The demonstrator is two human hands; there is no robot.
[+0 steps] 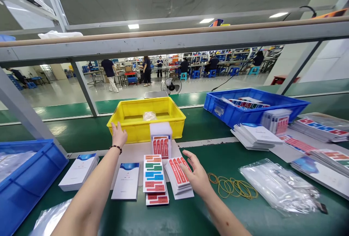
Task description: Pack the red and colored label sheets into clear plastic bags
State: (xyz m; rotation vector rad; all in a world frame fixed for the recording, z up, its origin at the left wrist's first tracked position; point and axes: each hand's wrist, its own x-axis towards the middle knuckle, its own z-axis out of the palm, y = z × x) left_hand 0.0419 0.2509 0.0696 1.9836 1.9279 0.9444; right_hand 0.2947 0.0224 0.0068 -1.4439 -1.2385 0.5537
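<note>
My left hand (118, 134) is stretched out at the front left corner of a yellow bin (174, 129), fingers apart and nothing in them. Whether it touches the bin I cannot tell. My right hand (197, 176), also open, is over the right edge of a stack of red label sheets (177, 172). Beside that stack lie sheets with orange, green, blue and red labels (154, 174). A white booklet (125, 181) with a blue top is further left. Behind the sheets, a packet with red labels (160, 145) leans upright against the bin.
A booklet stack (79, 172) and a blue bin (29, 185) stand at left. To the right are rubber bands (231, 187), clear plastic bags (280, 187), more booklets (255, 137) and another blue bin (223, 110). A metal frame crosses above the green table; people work beyond it.
</note>
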